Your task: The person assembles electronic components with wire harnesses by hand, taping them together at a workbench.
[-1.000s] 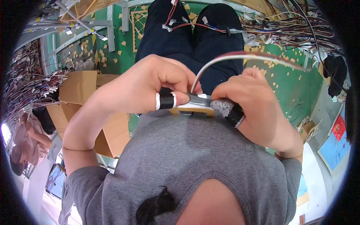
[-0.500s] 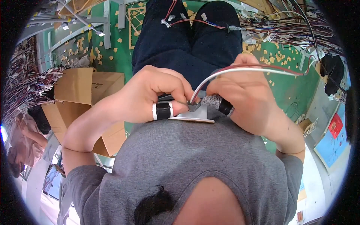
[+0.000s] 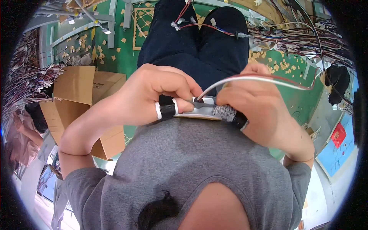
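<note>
My left hand [image 3: 161,86] pinches the end of a wire bundle [image 3: 226,80] and a dark tape-like strip [image 3: 202,104]. White and dark red wires arch from the pinch over my right hand to the right. My right hand [image 3: 255,101] is closed at the strip's other side, its thumb in a speckled grey cover with black tape. Black tape with white edges wraps my left thumb. Between the hands, against my grey shirt, sits a white piece with a flat rim [image 3: 199,114]; its sides are partly hidden by my fingers.
Wires with clear connectors [image 3: 176,26] lie across my dark trousers. A thick wire bundle [image 3: 299,38] hangs at upper right, another [image 3: 28,82] at far left. An open cardboard box [image 3: 73,103] stands left. Scraps litter the green floor [image 3: 122,57]. A person [image 3: 25,136] is at the left edge.
My right hand has moved slightly right and nearer my body, away from the left. The dark strip, looped before, now stretches straighter between them, and more of the white piece shows.
</note>
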Tool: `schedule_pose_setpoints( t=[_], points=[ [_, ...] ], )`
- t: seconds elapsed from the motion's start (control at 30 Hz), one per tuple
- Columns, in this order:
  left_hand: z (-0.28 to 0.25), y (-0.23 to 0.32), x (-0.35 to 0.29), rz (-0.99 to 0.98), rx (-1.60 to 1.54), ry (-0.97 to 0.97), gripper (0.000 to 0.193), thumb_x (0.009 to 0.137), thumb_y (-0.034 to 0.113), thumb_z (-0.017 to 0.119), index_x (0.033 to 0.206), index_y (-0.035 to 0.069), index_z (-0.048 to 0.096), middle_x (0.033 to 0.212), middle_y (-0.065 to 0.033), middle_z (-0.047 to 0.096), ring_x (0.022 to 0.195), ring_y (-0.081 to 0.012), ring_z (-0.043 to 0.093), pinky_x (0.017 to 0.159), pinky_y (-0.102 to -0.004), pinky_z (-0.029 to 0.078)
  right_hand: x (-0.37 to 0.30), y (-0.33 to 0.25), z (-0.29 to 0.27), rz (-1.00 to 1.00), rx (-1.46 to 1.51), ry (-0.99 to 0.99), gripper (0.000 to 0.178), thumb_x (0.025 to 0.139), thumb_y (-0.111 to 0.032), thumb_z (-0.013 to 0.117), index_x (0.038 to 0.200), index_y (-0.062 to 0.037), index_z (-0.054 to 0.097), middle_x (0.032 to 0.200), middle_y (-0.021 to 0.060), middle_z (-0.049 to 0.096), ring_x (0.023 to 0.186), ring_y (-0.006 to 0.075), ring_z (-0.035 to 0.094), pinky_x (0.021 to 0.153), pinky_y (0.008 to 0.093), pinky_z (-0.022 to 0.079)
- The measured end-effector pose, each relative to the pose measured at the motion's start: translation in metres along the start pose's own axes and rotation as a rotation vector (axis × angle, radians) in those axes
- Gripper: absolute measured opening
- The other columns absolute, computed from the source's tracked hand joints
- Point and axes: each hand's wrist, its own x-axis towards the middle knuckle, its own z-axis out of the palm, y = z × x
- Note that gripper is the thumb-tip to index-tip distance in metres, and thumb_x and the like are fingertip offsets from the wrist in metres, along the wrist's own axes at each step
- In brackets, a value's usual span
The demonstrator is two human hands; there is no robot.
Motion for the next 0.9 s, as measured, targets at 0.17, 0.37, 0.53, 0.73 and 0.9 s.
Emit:
schedule_pose_setpoints(
  t=[0.17, 0.37, 0.53, 0.73, 0.9],
  points=[
    [0.004, 0.010, 0.003, 0.032, 0.122, 0.062, 0.011, 0.071, 0.000, 0.066, 0.079, -0.002, 0.059, 0.084, -0.0107, 0.063, 0.073, -0.0167, 0.062, 0.063, -0.0256, 0.050, -0.004, -0.006, 0.008, 0.062, 0.041, 0.083, 0.031, 0.050, 0.002, 0.061, 0.081, -0.0020, 0.059, 0.077, 0.0079, 0.058, 0.074, 0.0227, 0.055, 0.073, 0.0349, 0.036],
    [0.003, 0.009, 0.003, 0.027, 0.095, 0.094, 0.011, 0.072, -0.001, 0.066, 0.080, -0.002, 0.059, 0.085, -0.0102, 0.062, 0.075, -0.0159, 0.061, 0.065, -0.0256, 0.050, -0.001, 0.003, 0.005, 0.082, 0.137, 0.072, 0.025, 0.057, -0.001, 0.063, 0.081, -0.0014, 0.058, 0.075, 0.0091, 0.056, 0.071, 0.0236, 0.054, 0.071, 0.0316, 0.035],
    [-0.002, 0.011, 0.005, -0.090, -0.052, 0.079, 0.008, 0.074, -0.001, 0.065, 0.078, -0.002, 0.058, 0.089, -0.0096, 0.061, 0.079, -0.0136, 0.060, 0.067, -0.0249, 0.049, -0.001, 0.000, 0.007, 0.117, 0.233, 0.097, 0.019, 0.060, -0.007, 0.066, 0.076, -0.0028, 0.056, 0.069, 0.0066, 0.052, 0.066, 0.0237, 0.052, 0.067, 0.0319, 0.034],
    [-0.012, 0.007, 0.012, -0.032, -0.154, -0.166, 0.006, 0.075, -0.002, 0.062, 0.073, -0.003, 0.056, 0.093, -0.0098, 0.056, 0.083, -0.0134, 0.057, 0.071, -0.0240, 0.048, -0.002, 0.002, 0.003, 0.009, 0.069, 0.037, 0.015, 0.061, -0.007, 0.064, 0.072, -0.0057, 0.055, 0.066, 0.0040, 0.051, 0.063, 0.0220, 0.050, 0.063, 0.0320, 0.033],
    [-0.009, 0.014, 0.011, -0.278, -0.237, -0.090, 0.005, 0.071, -0.005, 0.060, 0.070, -0.003, 0.056, 0.087, -0.0099, 0.057, 0.077, -0.0124, 0.057, 0.066, -0.0235, 0.047, 0.000, 0.001, 0.002, 0.056, 0.156, -0.029, 0.018, 0.059, -0.005, 0.062, 0.076, -0.0038, 0.056, 0.070, 0.0069, 0.053, 0.068, 0.0250, 0.053, 0.066, 0.0331, 0.036]
  ],
)
